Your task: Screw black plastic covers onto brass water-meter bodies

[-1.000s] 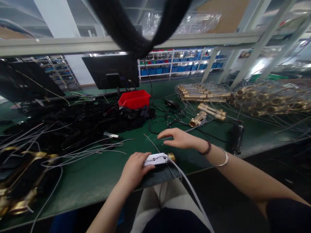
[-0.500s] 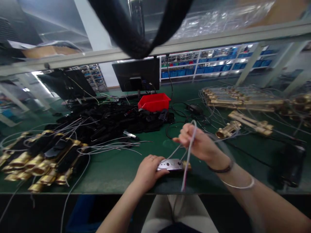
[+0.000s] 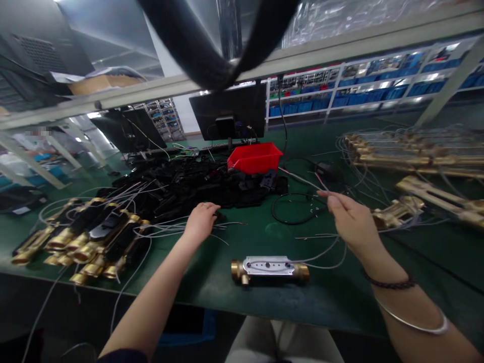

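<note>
A brass pipe fitting with a silver metal plate (image 3: 267,265) on top lies crosswise near the table's front edge. Two thin grey cables (image 3: 321,263) run from its plate to the right and curve up. My right hand (image 3: 350,219) is closed on the grey cables, pinching them between thumb and fingers; the free ends point up and left. My left hand (image 3: 200,222) is away from the fitting, by the black pile. Its fingers curl down over a small dark-ended thing, mostly hidden beneath them.
Brass fittings with black covers (image 3: 91,237) are stacked at left, their cables trailing over the edge. Black parts (image 3: 181,181) heap behind my left hand, beside a red bin (image 3: 255,157). More brass fittings (image 3: 408,151) lie at right. A black cable loop (image 3: 274,212) rests mid-table.
My left hand has let go of the fitting and moved up and left, onto where a small silver item lay. My right hand has drawn the cables rightward. The view has shifted.
</note>
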A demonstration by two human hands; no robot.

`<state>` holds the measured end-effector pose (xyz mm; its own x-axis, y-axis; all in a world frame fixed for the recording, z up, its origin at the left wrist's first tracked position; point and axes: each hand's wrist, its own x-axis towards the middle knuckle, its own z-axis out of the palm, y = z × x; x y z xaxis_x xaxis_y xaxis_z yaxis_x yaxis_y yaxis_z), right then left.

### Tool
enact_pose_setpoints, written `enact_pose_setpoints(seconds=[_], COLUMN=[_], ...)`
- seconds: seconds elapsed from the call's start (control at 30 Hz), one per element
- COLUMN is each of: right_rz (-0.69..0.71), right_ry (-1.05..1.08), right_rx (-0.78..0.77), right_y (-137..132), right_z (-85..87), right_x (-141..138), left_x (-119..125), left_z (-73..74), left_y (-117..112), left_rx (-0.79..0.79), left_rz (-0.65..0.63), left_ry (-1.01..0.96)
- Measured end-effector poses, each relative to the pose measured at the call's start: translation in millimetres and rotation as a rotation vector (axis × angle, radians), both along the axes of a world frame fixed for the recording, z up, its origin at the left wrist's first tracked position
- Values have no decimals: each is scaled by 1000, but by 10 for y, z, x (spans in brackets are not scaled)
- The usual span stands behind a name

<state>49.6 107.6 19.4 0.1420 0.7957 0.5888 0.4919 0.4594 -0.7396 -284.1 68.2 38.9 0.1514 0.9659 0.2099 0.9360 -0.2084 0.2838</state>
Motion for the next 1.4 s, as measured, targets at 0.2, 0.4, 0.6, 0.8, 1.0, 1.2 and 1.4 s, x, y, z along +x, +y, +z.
enact_pose_setpoints(seconds=[0.2, 0.4, 0.6, 0.8, 1.0, 1.2, 1.4], right_rz=[64, 168, 185, 212, 200, 209, 218], right_ry=[518, 560, 105, -79, -163, -144, -121], right_rx=[-35, -70, -248, -292, -265, -280, -269], right_y=[-90, -159, -255, -301, -344, -337, -354], right_z=[125, 208, 158, 140, 148, 120, 125], right_x=[16, -73, -158, -228, -271, -266, -315], left_x=[-50, 418, 481, 437, 446, 317, 423], left_z=[-12, 85, -122, -142, -120, -172, -233], left_y=[309, 193, 314, 136, 66, 125, 111], left_rx=[2, -230, -313, -323, -306, -304, -242], left_rz=[5, -189, -195, -152, -22, -519, -438], left_ry=[32, -126, -105, -27, -75, -29, 11])
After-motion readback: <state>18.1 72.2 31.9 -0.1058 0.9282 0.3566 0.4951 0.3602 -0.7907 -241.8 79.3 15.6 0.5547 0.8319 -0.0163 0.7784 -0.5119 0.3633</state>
